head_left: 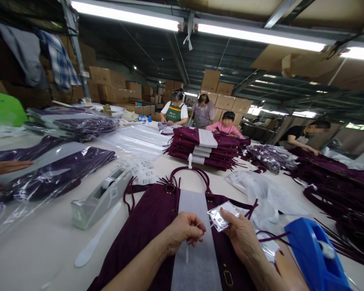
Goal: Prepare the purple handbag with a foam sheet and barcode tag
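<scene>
A maroon handbag (145, 220) lies flat in front of me, with a strip of white tissue-like paper (197, 264) down its middle. Its handles (206, 180) point away from me. Above the paper my left hand (183, 232) is closed in a pinch; a thin pale strand hangs below the fingers, too fine to name. My right hand (241, 234) grips a small clear plastic packet (221, 218) with a white insert, thumb on top, over the bag's right side.
A grey tape dispenser (100, 198) and a white plastic strip (97, 238) lie at left, a blue tape dispenser (315, 254) at right. Stacked maroon bags (182, 147) stand behind. A co-worker's hand (12, 167) rests on a plastic-wrapped bag (60, 173). Other people work across the table.
</scene>
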`<action>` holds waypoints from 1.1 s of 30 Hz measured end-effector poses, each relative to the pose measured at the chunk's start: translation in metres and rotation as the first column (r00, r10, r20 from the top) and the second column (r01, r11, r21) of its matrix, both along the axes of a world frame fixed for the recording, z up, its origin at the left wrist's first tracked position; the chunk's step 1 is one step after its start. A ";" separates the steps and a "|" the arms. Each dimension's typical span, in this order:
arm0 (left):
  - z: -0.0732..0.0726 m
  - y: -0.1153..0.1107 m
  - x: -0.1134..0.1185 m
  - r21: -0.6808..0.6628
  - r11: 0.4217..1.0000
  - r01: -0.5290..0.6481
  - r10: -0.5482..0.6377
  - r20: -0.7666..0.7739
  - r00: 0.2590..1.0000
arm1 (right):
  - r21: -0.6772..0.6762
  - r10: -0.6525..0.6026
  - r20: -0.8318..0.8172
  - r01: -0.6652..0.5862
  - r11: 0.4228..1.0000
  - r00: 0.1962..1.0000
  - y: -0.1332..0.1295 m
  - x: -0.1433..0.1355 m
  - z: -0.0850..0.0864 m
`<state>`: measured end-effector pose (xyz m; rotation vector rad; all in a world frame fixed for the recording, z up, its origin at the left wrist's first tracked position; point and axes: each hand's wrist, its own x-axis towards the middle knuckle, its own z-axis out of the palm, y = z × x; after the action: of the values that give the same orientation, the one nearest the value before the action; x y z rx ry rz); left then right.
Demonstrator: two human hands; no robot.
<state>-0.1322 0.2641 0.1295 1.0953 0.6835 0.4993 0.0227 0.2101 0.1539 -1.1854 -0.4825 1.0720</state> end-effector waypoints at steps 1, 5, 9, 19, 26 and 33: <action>0.000 0.001 -0.002 0.003 1.000 -0.001 0.001 -0.022 1.000 | 0.005 -0.024 0.018 0.024 1.000 1.000 0.000 0.001 -0.001; 0.001 0.007 -0.011 0.046 0.999 -0.024 0.030 -0.146 0.989 | 0.017 -0.124 0.088 0.123 0.992 0.988 -0.001 0.003 -0.011; 0.007 0.017 -0.024 0.210 0.977 -0.027 0.105 -0.374 0.921 | -0.029 -0.106 0.318 0.122 0.992 0.942 -0.001 0.002 -0.024; 0.023 0.051 -0.043 0.665 0.627 0.407 0.145 -0.613 0.777 | -0.051 0.334 0.724 -0.437 0.898 0.604 0.047 -0.065 -0.026; 0.007 0.089 -0.061 0.523 0.819 0.236 0.080 -0.510 0.856 | -0.119 0.617 0.360 -0.622 0.774 0.700 0.086 -0.076 -0.039; -0.007 0.143 -0.055 0.489 0.868 0.089 0.259 -0.599 0.758 | -0.163 0.418 0.393 -0.385 0.908 0.819 0.128 -0.069 -0.062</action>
<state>-0.1875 0.4073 0.1228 1.7694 1.2759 0.3701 -0.0459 0.3380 0.0915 -1.4288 -1.0793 1.1992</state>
